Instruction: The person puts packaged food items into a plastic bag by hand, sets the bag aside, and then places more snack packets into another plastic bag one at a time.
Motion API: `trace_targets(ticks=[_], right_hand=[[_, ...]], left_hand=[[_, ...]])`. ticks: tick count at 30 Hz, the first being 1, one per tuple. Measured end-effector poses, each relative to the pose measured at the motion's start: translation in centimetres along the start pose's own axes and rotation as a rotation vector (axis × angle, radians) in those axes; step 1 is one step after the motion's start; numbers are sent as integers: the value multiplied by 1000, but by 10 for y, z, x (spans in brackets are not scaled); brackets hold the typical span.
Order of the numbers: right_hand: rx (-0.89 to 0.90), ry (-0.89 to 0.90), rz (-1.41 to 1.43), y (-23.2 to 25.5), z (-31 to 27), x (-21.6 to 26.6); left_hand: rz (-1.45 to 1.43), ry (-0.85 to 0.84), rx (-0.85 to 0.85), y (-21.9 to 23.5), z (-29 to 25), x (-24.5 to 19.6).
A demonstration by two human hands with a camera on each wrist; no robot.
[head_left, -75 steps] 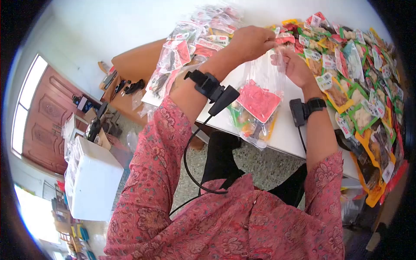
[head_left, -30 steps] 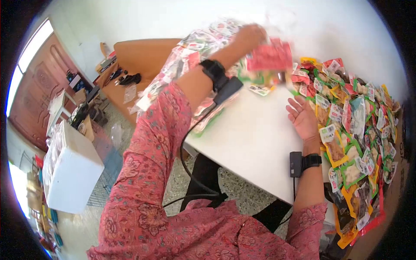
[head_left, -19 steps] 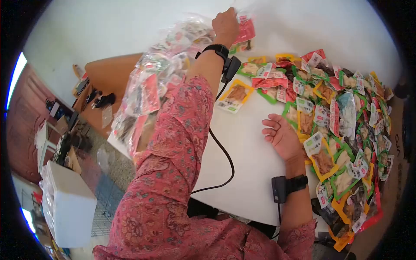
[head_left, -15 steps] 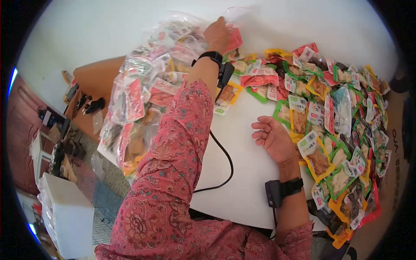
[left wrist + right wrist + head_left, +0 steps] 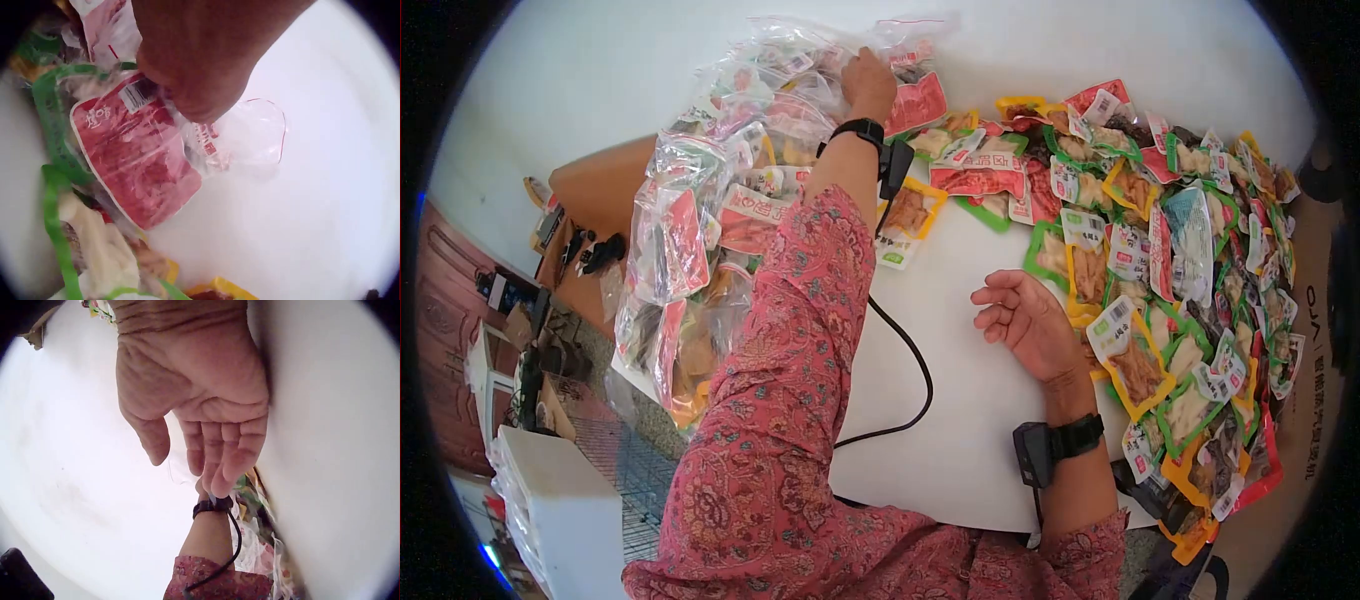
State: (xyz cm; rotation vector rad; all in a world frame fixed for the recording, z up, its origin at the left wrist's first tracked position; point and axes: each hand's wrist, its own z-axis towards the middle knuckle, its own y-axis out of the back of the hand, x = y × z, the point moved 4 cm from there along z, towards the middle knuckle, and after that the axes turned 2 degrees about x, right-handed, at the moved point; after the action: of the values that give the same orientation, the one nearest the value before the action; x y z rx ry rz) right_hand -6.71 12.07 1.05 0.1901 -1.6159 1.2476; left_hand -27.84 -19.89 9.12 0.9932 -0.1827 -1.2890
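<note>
My left hand (image 5: 868, 86) is at the back of the table, its fingers curled on a clear zip bag (image 5: 262, 134) of food packets. A red packet (image 5: 140, 159) shows through the bag's plastic, with green-edged packets beside it. The bag leans by the wall, at the right end of a heap of similar filled bags (image 5: 670, 240). The left fingertips are mostly hidden behind the hand. My right hand (image 5: 1032, 325) rests palm up on the white table (image 5: 960, 430), fingers loosely bent and holding nothing. Just right of it lies a yellow-edged packet (image 5: 1132, 360).
Loose packets with red, green and yellow edges form a big pile (image 5: 1190, 260) on the right. One yellow-edged packet (image 5: 908, 215) lies by the left wrist. A cardboard box (image 5: 1320, 380) stands at far right. A black cable (image 5: 920, 370) loops over the table.
My left hand has carried the filled zip bag from the table's front to the back, then left against the heap. The right hand has let go and come to rest on the table.
</note>
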Motion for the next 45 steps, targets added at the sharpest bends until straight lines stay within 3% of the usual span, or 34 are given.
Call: trace_targets(ticks=[1, 3, 4, 6, 7, 9, 10, 12, 13, 15, 17, 18, 20, 21, 23, 26, 27, 30, 34, 36, 37, 38, 40, 42, 45], right_hand=[[-8, -1, -6, -1, -1, 1], [-12, -7, -10, -2, 1, -1], [-4, -11, 1, 0, 1, -1], [10, -9, 11, 2, 2, -2], [18, -9, 7, 2, 2, -2], [24, -13, -1, 2, 3, -2], [23, -11, -11, 1, 2, -1], [15, -19, -19, 1, 0, -2], [12, -23, -23, 1, 0, -2], [8, -24, -25, 0, 1, -2], [10, -43, -29, 1, 1, -2], [7, -37, -30, 1, 2, -1], [-10, -71, -46, 2, 2, -3], [-15, -70, -44, 1, 2, -3], [-15, -65, -46, 0, 1, -2], [-27, -59, -78, -1, 2, -3], [-17, -58, -74, -2, 2, -3], [-15, -71, -85, -3, 3, -2], [-22, -55, -107, -2, 1, -4], [-3, -48, -99, -1, 2, -3], [-1, -52, -97, -1, 2, -4], [-2, -54, -94, -1, 2, -4], [7, -50, -85, -1, 3, -4], [14, -45, -78, -1, 3, -3], [-10, -60, -98, -1, 3, -2]], left_hand=[[1, 2, 4, 4, -2, -1], [-160, -119, -219, 24, -6, -5], [-157, -119, -221, 34, -6, -9], [-215, -317, -380, 63, -14, -29], [-213, -319, -384, 75, -23, -39], [-34, -743, -482, 87, -56, -76], [-39, -743, -483, 81, -59, -82], [133, -948, -397, 65, -75, -96], [130, -950, -399, 56, -77, -99], [116, -1296, -134, 24, -94, -103], [133, -1035, 393, -8, -90, -90], [131, -1042, 391, -14, -91, -87], [64, -593, 598, -32, -84, -69], [63, -596, 601, -40, -91, -68], [42, -702, 344, -38, -111, -76], [-78, -684, 479, -20, -127, -86], [-271, -538, 508, -50, -125, -79], [-333, -601, 514, -29, -153, -87], [-214, -761, 290, 0, -181, -94], [-216, -901, 312, 8, -183, -94], [-284, -849, 514, 9, -171, -91], [-278, -846, 508, 12, -155, -86], [209, -643, 580, 10, -124, -64], [147, -469, 35, 31, -111, -36], [115, -336, -39, 38, -86, -6]])
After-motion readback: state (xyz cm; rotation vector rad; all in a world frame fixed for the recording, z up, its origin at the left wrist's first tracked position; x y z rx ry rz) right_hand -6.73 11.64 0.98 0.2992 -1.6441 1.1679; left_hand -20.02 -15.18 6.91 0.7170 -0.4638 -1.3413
